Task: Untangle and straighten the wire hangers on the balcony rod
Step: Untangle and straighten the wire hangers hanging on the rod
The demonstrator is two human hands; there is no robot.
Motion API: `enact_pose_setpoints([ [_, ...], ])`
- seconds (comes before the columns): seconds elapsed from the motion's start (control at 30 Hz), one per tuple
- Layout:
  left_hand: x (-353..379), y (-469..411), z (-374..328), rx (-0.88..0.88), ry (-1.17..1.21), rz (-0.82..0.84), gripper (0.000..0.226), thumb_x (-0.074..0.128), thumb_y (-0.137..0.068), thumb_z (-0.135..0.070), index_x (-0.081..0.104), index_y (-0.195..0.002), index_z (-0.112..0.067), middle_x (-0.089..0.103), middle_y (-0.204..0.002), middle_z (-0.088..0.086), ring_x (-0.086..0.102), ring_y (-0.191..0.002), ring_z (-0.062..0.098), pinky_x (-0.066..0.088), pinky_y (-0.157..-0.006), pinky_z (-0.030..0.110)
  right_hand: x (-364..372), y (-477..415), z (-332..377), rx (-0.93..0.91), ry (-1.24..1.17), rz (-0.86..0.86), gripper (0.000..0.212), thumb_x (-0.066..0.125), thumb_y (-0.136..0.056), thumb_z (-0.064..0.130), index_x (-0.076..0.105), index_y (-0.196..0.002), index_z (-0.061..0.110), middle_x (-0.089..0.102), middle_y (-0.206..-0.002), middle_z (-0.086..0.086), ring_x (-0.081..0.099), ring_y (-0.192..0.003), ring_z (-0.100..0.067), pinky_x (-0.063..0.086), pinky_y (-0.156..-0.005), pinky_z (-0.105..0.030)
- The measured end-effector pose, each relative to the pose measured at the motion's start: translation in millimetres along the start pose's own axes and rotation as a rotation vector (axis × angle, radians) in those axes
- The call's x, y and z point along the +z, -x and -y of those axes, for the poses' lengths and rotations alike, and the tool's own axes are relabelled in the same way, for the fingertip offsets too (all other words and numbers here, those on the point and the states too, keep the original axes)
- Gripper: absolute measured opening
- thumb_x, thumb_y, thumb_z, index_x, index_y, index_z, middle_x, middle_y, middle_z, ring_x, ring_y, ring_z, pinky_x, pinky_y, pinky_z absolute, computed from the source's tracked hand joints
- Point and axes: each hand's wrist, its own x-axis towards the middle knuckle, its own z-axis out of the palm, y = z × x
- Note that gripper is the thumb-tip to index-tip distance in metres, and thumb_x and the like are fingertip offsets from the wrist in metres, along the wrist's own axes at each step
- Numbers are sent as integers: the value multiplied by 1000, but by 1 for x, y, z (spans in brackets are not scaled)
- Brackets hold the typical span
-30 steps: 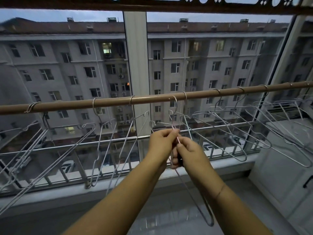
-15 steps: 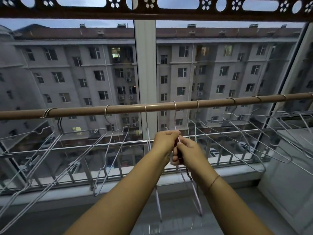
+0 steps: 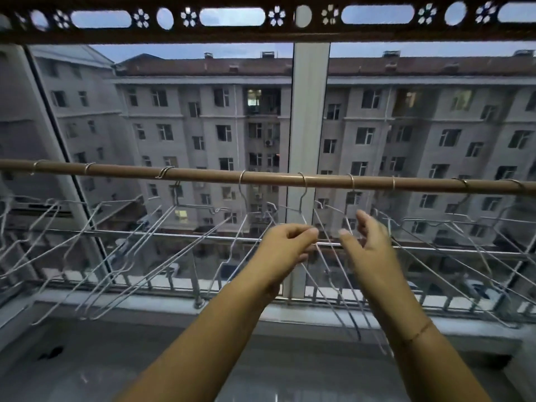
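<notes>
Thin silver wire hangers (image 3: 241, 184) hang askew along the whole brown balcony rod (image 3: 203, 173). Below the rod's middle the left hand (image 3: 285, 246) pinches 1 hanger's wire. The right hand (image 3: 369, 245) is loosely spread beside it, blurred. A white window post (image 3: 307, 126) stands behind.

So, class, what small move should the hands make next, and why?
Probably bring the open right hand onto the next hanger rightward: the left hand seems to pinch the middle hanger, and those farther along the rod hang skewed.
</notes>
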Motion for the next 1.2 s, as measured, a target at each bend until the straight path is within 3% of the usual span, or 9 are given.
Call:
enact_pose_setpoints([
  [0.1, -30, 12, -1, 19, -9, -74, 25, 54, -93, -23, 62, -115, -15, 68, -108, 6, 64, -101, 13, 52, -85, 23, 24, 13, 25, -62, -41, 72, 52, 47, -92, 27, 29, -141, 24, 28, -149, 1, 34, -131, -14, 35, -109, -45],
  [0.33, -121, 27, -4, 129, -20, -181, 13, 55, -91, -23, 65, -93, -32, 72, -100, -1, 68, -95, 13, 55, -82, 28, 117, 29, 58, -105, -114, 183, 43, 50, -92, 23, 41, -133, 25, 46, -124, 7, 47, -111, -6, 40, -94, -24],
  [0.47, -191, 28, -7, 194, -57, -366, 17, 54, -91, -18, 68, -100, -23, 72, -97, 0, 67, -93, 13, 53, -79, 26, 187, 32, 73, -64, -193, 248, 29, 52, -91, 20, 53, -120, 25, 56, -105, 14, 55, -101, -1, 44, -87, -18],
  [0.63, -263, 15, 8, 171, -192, -552, 25, 53, -92, -13, 64, -115, -14, 64, -103, -7, 58, -91, 4, 43, -75, 15, 264, 23, 78, 134, -303, 269, 26, 49, -93, 18, 55, -119, 17, 58, -103, 8, 56, -104, -12, 47, -95, -30],
  [0.77, -294, -1, 32, -88, -218, -445, 28, 54, -93, -17, 64, -116, -5, 62, -99, 1, 56, -91, 16, 44, -82, 28, 305, 17, 73, 282, -293, 276, 25, 45, -95, 22, 56, -116, 14, 56, -92, 9, 54, -97, -14, 47, -88, -31],
  [0.87, -297, -6, 42, -199, -81, -316, 21, 58, -90, -19, 74, -92, -5, 66, -73, 8, 53, -61, 15, 43, -54, 23, 320, 11, 73, 315, -347, 235, 17, 50, -92, 23, 65, -93, 14, 61, -77, 3, 57, -74, -11, 48, -63, -21],
  [0.93, -298, -10, 46, -209, -8, -297, 21, 61, -88, -18, 74, -76, -8, 67, -61, 7, 53, -53, 14, 41, -43, 18, 325, 8, 74, 316, -356, 193, 15, 55, -89, 21, 67, -89, 10, 62, -70, 2, 56, -61, -7, 44, -50, -14],
  [1.03, -298, -16, 46, -208, 58, -247, 22, 62, -87, -18, 73, -72, -6, 64, -56, 4, 52, -44, 8, 41, -39, 14, 329, 4, 70, 282, -331, 126, 17, 58, -87, 16, 66, -91, 2, 61, -69, -4, 55, -59, -11, 46, -53, -18],
  [1.2, -289, -23, 46, -194, 83, -229, 11, 65, -84, -12, 75, -81, -6, 67, -55, 3, 57, -46, 7, 43, -42, 15, 327, -1, 61, 218, -303, 66, 15, 55, -85, 9, 70, -85, 6, 63, -70, -12, 55, -61, -18, 47, -58, -31],
])
